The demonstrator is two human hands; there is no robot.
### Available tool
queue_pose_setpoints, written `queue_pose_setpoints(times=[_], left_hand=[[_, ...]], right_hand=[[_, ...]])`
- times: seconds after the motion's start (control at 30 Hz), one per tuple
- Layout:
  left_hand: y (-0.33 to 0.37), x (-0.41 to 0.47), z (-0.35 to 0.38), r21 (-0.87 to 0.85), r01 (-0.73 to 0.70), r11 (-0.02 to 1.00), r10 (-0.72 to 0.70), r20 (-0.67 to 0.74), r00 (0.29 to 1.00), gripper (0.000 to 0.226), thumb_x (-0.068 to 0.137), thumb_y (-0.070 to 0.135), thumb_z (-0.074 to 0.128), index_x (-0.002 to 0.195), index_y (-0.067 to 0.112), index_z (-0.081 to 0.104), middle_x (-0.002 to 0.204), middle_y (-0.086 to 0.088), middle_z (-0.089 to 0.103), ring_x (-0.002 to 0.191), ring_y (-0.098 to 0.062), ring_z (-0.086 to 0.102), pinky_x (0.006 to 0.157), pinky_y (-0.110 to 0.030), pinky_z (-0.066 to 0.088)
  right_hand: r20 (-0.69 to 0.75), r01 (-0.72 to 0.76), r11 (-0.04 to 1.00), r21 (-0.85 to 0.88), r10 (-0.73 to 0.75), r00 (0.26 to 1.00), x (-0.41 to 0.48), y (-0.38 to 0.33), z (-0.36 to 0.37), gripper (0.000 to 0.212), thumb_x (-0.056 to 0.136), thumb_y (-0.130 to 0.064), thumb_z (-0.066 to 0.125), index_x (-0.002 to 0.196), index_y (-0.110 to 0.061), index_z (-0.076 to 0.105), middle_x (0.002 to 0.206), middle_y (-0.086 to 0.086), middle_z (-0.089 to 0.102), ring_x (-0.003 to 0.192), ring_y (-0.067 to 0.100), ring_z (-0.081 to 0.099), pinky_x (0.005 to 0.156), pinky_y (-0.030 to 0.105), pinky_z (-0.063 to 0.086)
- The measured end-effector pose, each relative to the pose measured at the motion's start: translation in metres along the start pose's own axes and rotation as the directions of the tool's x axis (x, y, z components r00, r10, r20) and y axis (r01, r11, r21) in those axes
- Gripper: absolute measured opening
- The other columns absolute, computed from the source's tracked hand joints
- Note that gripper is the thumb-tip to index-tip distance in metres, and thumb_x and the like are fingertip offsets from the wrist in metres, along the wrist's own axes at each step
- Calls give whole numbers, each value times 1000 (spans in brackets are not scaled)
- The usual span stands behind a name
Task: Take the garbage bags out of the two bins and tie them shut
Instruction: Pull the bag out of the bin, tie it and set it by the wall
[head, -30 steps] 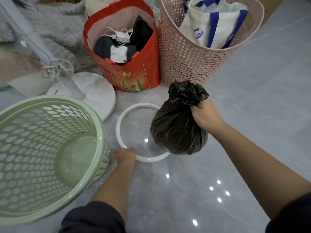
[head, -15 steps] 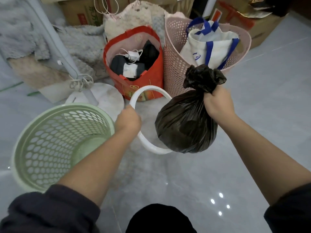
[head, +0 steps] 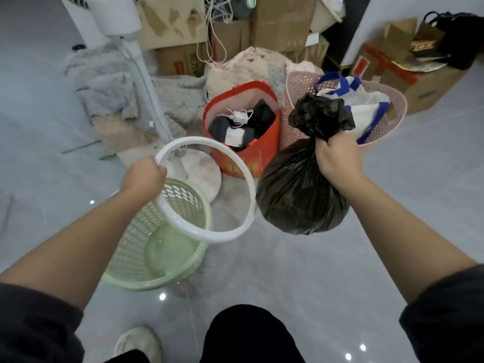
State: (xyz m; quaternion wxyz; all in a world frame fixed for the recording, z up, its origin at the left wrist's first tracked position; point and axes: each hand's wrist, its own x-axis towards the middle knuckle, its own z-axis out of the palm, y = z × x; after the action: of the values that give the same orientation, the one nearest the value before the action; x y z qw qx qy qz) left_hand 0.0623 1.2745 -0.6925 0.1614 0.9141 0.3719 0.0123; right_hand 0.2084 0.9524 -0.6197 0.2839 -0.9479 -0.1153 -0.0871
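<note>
Right hand (head: 337, 158) clutched the black garbage bag (head: 301, 197) by its neck, dangling off the floor, while the left hand (head: 144, 176) gripped the white ring (head: 252, 187) just above the green bin (head: 125, 258).

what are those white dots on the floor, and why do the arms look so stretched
Head view: the dots are small glare spots on the glossy floor, probably lamps overhead. Head view, edges: the wide-angle lens stretches both forearms and tilts the fan pole. Head view, centre: the bag in the right hand and the ring in the left hand look fairly sharp.
</note>
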Motion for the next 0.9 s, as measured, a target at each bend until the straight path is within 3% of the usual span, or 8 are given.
queue_pose_setpoints(times=[0.13,0.23,0.43,0.53,0.67,0.9], left_hand=[[-63,-4,-8,46,5,999,-7,38,999,30,94,16,39,108,-6,53,108,-35,58,100,-47,56,83,-45,44],[-108,-15,-8,75,36,996,-40,43,998,25,95,20,37,101,-2,48,101,-35,59,94,-47,57,79,-46,45],[-161,-50,7,141,177,974,-179,-3,984,27,96,25,35,101,1,46,104,-31,54,95,-49,57,81,-49,44],[-174,-63,19,135,244,960,-246,-3,969,26,97,22,36,100,-1,47,107,-30,49,96,-50,57,84,-50,44],[-170,-59,29,91,289,953,-290,-6,957,29,98,24,33,100,-2,45,100,-35,59,95,-48,57,79,-46,44],[-149,-48,41,177,403,898,-405,-23,914,27,97,24,32,108,4,46,109,-26,61,102,-43,59,83,-43,45]], right_hand=[[53,31,999,-22,-30,998,-3,-10,23,37,90,-24,46,88,9,62,96,34,63,91,48,60,72,44,44],[108,19,1000,-20,-17,994,-6,-18,43,39,89,-26,45,91,9,63,99,35,63,93,49,60,75,44,45],[210,-38,998,-54,49,976,-13,-33,76,36,91,-23,46,98,9,61,106,34,61,98,49,58,78,43,45],[252,-19,999,-34,27,967,-18,-40,92,36,91,-23,45,97,8,61,106,34,62,97,49,58,80,44,46],[287,-15,1000,-21,21,958,-25,-44,108,35,91,-24,45,98,6,61,107,33,62,98,48,58,79,43,45],[329,-40,999,10,35,944,-39,-37,123,28,90,-20,45,88,5,59,102,32,63,92,48,58,74,40,44]])
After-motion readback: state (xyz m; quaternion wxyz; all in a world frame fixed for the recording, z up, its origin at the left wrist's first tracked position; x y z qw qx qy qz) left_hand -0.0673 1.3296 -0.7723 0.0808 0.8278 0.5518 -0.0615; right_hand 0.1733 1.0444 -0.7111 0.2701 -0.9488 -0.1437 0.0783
